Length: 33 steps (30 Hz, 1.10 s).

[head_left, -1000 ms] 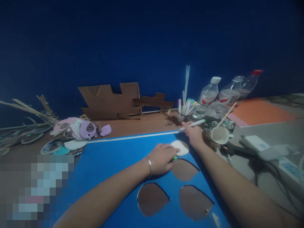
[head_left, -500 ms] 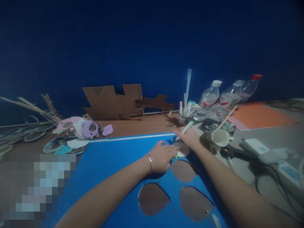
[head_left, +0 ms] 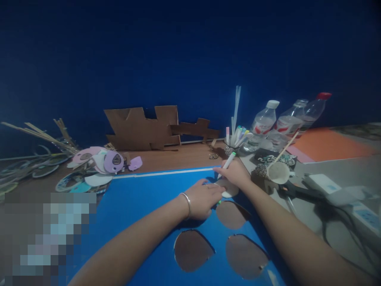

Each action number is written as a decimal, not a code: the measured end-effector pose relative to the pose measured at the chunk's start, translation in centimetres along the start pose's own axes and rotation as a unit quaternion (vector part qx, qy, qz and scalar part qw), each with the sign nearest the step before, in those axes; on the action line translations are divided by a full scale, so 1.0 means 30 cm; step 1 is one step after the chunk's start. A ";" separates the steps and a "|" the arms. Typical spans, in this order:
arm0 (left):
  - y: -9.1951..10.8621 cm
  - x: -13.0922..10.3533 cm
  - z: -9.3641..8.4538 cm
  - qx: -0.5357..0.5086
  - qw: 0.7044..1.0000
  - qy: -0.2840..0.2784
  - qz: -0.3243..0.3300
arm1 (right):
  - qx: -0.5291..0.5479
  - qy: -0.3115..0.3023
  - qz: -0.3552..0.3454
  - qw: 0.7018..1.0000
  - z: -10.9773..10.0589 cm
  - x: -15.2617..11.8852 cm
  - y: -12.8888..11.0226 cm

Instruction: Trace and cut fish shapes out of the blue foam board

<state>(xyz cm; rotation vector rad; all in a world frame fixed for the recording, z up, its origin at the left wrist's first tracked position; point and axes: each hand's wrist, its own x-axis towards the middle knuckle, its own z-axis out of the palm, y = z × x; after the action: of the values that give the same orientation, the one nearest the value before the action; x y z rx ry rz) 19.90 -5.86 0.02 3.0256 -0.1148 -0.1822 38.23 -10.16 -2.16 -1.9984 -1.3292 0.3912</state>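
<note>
White marker [head_left: 229, 162] slants from right hand [head_left: 237, 174] (left hand [head_left: 204, 201] palm-down).

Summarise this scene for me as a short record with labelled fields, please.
Left hand: fingers at the white cutout's left edge
Right hand: holds a green-ended marker, tip near the cutout
Work surface: blue sheet with three visible openings
Behind: brown cardboard, pens in a cup
Picture right: plastic bottles, orange sheet
Picture left: purple cutout, wooden sticks
</note>
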 end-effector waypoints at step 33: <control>0.118 0.001 0.032 0.038 0.997 -0.011 -0.063 | 0.009 -0.072 -0.027 0.997 0.071 -0.033 -0.032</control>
<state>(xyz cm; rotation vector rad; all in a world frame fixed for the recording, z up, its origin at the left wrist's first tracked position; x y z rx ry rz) 19.56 -9.47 -0.54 3.1087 0.0703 -0.2279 35.89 -10.02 -3.13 -1.9458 -1.4580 0.5286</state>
